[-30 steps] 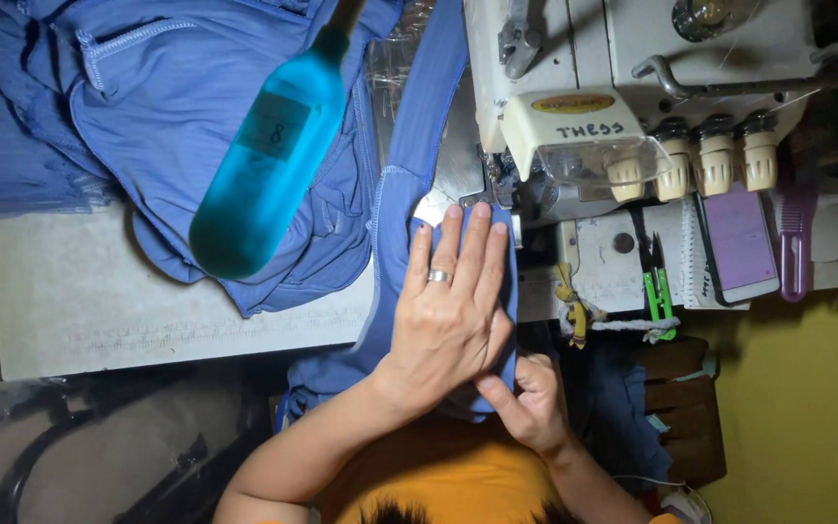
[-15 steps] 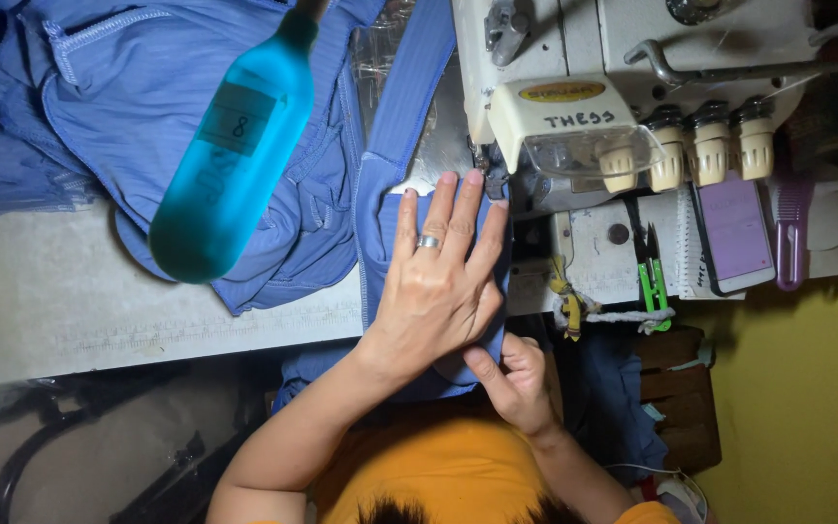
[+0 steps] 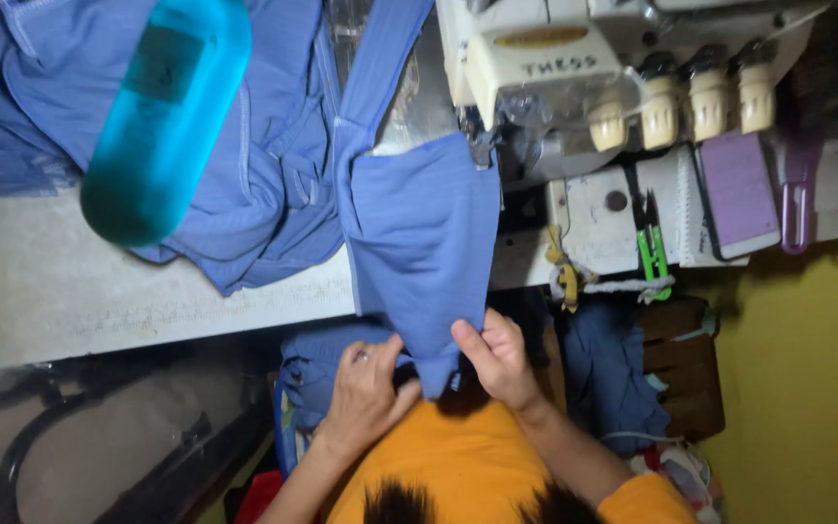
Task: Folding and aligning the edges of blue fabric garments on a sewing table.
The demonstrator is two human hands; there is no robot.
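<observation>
1. Left hand [image 3: 366, 393], lower centre of the frame, ring on one finger: fingers curled closed on the lower edge of the blue fabric piece [image 3: 422, 228], thumb pointing toward the other hand.
2. Right hand [image 3: 497, 357], just right of the left hand: fingers and thumb pinched shut on the same lower edge of the fabric, at its bottom corner.
3. Blue fabric piece: centre of the frame, stretched from the two hands up over the edge of the worktop [image 3: 60, 291] to the sewing machine [image 3: 535, 68], where its upper edge meets the needle area; a narrower blue strip continues from it toward the top edge of the frame.
4. Sewing machine: cream-coloured, upper centre to upper right, with three pale knobs [image 3: 676, 87] in a row on its right side.
5. Turquoise bottle [image 3: 162, 116]: upper left, lying tilted on a heap of blue garments [image 3: 273, 175] that covers the upper left of the worktop.
6. Green thread snips [image 3: 652, 247]: right of centre, on the machine's base, beside a purple flat object [image 3: 737, 189].
7. Orange shirt [image 3: 438, 456]: bottom centre, worn by the person.
</observation>
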